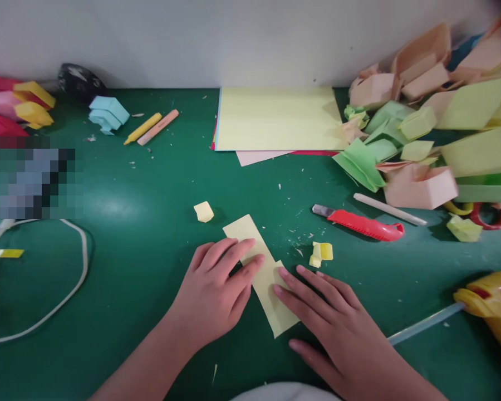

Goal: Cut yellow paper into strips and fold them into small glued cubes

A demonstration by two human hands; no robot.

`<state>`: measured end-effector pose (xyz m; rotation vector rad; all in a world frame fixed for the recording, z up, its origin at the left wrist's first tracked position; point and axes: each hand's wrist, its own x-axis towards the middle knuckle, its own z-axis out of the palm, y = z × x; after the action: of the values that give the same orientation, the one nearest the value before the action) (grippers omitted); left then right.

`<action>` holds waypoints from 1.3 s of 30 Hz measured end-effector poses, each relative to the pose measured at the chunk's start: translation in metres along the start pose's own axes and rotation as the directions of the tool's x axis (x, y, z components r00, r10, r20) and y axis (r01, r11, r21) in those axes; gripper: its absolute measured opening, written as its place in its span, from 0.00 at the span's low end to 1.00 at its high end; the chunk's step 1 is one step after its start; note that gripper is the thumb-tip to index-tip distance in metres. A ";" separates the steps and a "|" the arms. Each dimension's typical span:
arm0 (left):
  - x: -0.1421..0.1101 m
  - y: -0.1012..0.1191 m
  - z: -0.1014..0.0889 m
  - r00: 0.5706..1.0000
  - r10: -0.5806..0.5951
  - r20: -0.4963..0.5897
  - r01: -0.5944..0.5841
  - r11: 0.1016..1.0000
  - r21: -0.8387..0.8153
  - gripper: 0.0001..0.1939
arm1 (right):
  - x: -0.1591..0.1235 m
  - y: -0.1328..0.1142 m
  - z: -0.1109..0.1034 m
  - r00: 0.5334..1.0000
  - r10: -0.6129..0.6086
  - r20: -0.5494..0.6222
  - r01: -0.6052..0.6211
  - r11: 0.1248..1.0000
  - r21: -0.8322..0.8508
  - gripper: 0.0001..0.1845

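Observation:
A pale yellow paper strip (270,298) lies slantwise on the green table, with a second layer or fold edge showing under my right fingertips. My left hand (219,284) rests its fingertips on the strip's upper part, fingers apart and slightly bent. Lying flatter, my right hand (328,312) presses its spread fingertips on the lower right part, thumb off the paper. A small folded yellow paper piece (320,254) sits just beyond my right fingers. Farther up, left of the strip's top end, is a small cream paper piece (204,211).
A red utility knife (365,224) with its blade out lies right of the strip, near a white stick (390,209). Folded paper pieces (421,186) pile up at right. A paper stack (279,120) lies against the wall; a white cable (84,262) loops at left.

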<state>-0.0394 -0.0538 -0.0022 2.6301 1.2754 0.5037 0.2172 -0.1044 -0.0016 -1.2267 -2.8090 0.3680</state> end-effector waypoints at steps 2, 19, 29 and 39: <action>0.000 0.000 0.001 1.000 -0.005 -0.024 0.005 1.000 -0.011 0.16 | 0.000 0.000 0.000 1.000 0.002 -0.004 -0.002 1.000 0.000 0.35; 0.013 0.002 -0.005 0.998 0.002 0.067 -0.009 0.994 0.106 0.13 | -0.002 -0.003 -0.002 0.999 0.022 -0.027 -0.018 0.993 0.119 0.39; 0.011 0.007 -0.008 0.994 -0.029 0.104 0.018 0.994 0.108 0.12 | -0.002 -0.003 -0.004 1.000 0.015 0.014 -0.016 0.997 0.079 0.38; 0.007 0.007 -0.013 0.980 -0.067 0.186 0.071 0.997 -0.018 0.06 | -0.002 -0.003 -0.005 1.000 0.005 -0.021 -0.003 0.993 0.114 0.38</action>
<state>-0.0356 -0.0523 0.0137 2.5336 1.2877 0.2549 0.2168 -0.1065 0.0042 -1.2055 -2.7256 0.5054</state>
